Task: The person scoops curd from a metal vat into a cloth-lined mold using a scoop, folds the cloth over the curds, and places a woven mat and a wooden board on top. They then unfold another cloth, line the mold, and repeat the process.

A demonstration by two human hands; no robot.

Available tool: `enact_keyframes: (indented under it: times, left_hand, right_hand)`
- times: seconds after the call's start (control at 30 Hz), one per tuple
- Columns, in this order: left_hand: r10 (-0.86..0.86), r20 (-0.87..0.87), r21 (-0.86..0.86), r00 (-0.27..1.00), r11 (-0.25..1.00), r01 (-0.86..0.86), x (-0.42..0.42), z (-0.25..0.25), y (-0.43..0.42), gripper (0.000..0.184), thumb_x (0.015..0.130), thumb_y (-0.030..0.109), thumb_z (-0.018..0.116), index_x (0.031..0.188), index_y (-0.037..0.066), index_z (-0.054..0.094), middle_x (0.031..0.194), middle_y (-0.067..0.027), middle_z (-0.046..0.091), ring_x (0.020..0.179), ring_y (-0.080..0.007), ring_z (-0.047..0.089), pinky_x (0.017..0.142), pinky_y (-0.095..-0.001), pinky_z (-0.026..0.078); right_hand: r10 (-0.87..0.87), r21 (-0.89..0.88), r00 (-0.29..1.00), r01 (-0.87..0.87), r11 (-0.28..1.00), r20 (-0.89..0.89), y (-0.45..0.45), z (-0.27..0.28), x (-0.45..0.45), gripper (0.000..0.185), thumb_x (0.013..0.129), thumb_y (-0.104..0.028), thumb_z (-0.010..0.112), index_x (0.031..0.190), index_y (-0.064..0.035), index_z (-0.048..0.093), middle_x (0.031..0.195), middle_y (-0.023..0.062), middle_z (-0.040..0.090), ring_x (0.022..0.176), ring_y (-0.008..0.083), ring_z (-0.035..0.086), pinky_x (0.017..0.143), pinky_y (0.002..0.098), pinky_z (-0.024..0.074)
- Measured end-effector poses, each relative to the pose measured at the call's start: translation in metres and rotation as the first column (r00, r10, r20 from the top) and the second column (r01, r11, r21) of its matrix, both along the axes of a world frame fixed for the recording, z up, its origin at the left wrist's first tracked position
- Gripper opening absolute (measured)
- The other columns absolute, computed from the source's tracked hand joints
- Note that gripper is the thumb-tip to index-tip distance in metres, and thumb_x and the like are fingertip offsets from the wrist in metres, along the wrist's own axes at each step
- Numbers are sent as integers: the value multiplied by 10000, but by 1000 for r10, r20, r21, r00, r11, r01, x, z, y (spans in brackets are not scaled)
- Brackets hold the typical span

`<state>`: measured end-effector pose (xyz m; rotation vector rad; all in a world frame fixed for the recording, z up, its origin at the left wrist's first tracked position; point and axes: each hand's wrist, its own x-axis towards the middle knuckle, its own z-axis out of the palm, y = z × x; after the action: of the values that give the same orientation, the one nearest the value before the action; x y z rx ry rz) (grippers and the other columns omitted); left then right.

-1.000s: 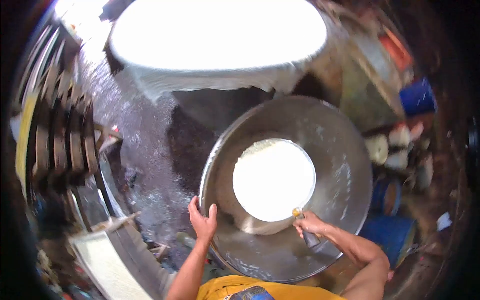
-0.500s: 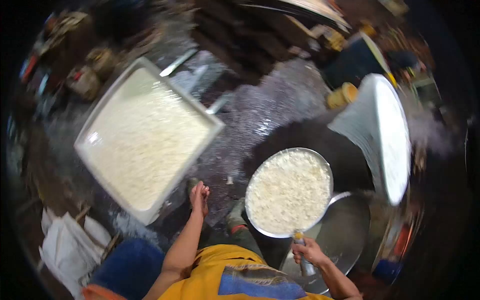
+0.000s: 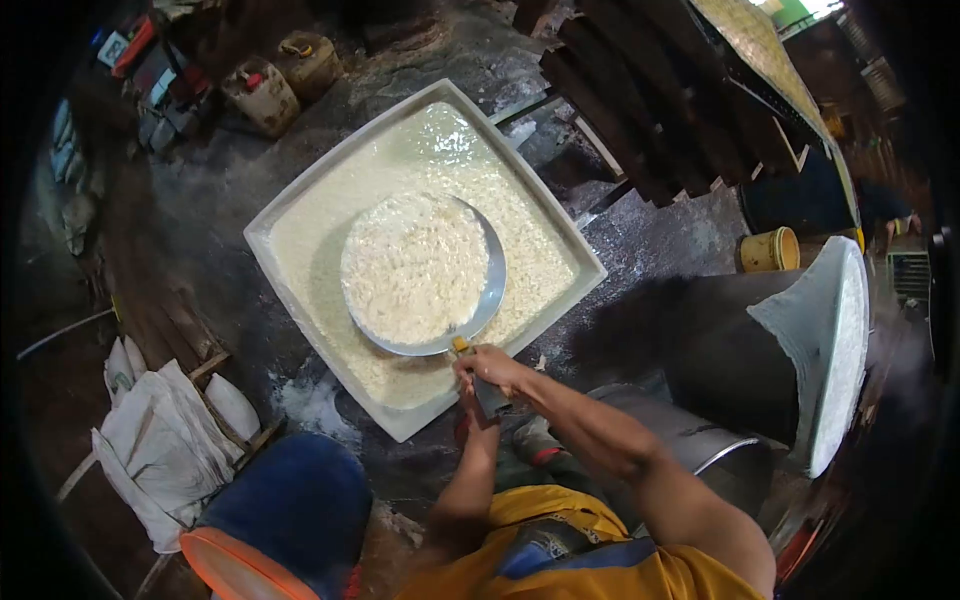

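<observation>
A big round metal pan scoop (image 3: 494, 285) hangs over a square, pale-rimmed tray (image 3: 330, 345). Lumpy white curd (image 3: 415, 265) fills the scoop, tilted so the curd lies toward its far left side. More wet white curd lies in the tray beneath. My right hand (image 3: 492, 368) is closed around the scoop's handle near the yellow piece. Just below it, my left hand (image 3: 476, 402) is also on the handle; its fingers are partly hidden behind the handle and my right hand.
Right of me lie a metal pot (image 3: 670, 430) and a large dark drum (image 3: 730, 340) with a white cloth-like cover (image 3: 840, 350). A blue barrel (image 3: 290, 510) and white sacks (image 3: 170, 440) are at left. Jerrycans (image 3: 262, 95) and dark planks (image 3: 660, 100) lie beyond.
The curd-filled scoop has swung left from above the metal pot to above the tray. My left hand, free before, has come to the handle. My view has turned left.
</observation>
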<state>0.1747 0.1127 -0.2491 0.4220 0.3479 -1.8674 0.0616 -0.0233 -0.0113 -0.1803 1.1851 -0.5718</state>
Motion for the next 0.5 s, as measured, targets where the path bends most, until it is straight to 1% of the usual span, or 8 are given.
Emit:
enact_keyframes:
  times: [0.1, 0.13, 0.2, 0.27, 0.33, 0.37, 0.43, 0.5]
  left_hand:
    - [-128, 582, 189, 803, 982, 19, -37, 140, -53, 445, 927, 311, 459, 1278, 38, 452, 1212, -90, 533, 1143, -194, 511, 955, -341, 420]
    - [-198, 423, 414, 885, 910, 5, -34, 149, -56, 400, 908, 261, 501, 1232, 28, 473, 1182, -108, 540, 1084, -224, 535, 922, -345, 439]
    - [-375, 374, 708, 848, 707, 0, -29, 130, -63, 360, 871, 222, 569, 1165, 31, 490, 1117, -105, 547, 1000, -229, 548, 872, -344, 451]
    - [-280, 441, 608, 853, 792, -54, -30, 136, -62, 359, 846, 217, 606, 1133, 37, 489, 1069, -102, 544, 949, -224, 543, 845, -358, 446]
    - [-251, 458, 564, 853, 824, -61, -28, 132, -62, 334, 847, 243, 611, 1105, 60, 502, 1037, -84, 545, 904, -214, 536, 835, -396, 423]
    - [-273, 460, 578, 845, 814, -52, -36, 118, -43, 333, 862, 292, 601, 1100, 78, 513, 1055, -67, 552, 927, -220, 523, 846, -417, 405]
    - [-337, 487, 532, 806, 846, 32, -32, 96, -37, 656, 772, 536, 638, 1241, 124, 438, 1203, -62, 460, 1048, -239, 470, 905, -432, 369]
    - [-453, 562, 553, 692, 828, 93, -62, 142, -39, 997, 689, 676, 656, 1439, 164, 245, 1453, -84, 207, 1249, -299, 343, 1014, -475, 296]
  right_hand:
    - [-140, -101, 945, 114, 988, -296, -15, 3, -2, 142, 808, -101, 591, 830, 33, 549, 632, 97, 573, 512, 193, 575, 472, 329, 470]
    - [-240, -213, 860, 158, 964, -449, -16, 4, -7, 188, 806, -115, 603, 895, 37, 539, 662, 114, 584, 555, 224, 597, 498, 351, 475]
    - [-344, -390, 316, -92, 916, -884, -13, -5, -30, 300, 813, -153, 630, 1001, 31, 486, 761, 153, 602, 664, 273, 622, 583, 393, 482]
    - [-382, -376, 317, 82, 923, -868, -15, 89, -71, 371, 823, -159, 627, 1089, 19, 439, 836, 203, 585, 744, 340, 596, 688, 458, 479]
    - [-658, -660, 91, 11, 751, -747, 22, 132, -112, 351, 817, -76, 635, 1088, 6, 427, 883, 160, 573, 714, 278, 591, 629, 417, 492]
    - [-762, -750, 179, 141, 646, -622, 74, 167, -152, 333, 822, -38, 624, 1090, 1, 431, 903, 141, 570, 691, 231, 584, 594, 376, 489]
    - [-936, -851, 263, 411, 328, -234, 156, 213, -194, 279, 849, 9, 598, 1083, -7, 446, 903, 86, 563, 650, 110, 554, 524, 262, 466]
    - [-950, -815, 212, 492, 305, -228, 259, 221, -235, 239, 883, -16, 566, 1080, -32, 432, 775, 57, 510, 576, 125, 514, 513, 292, 446]
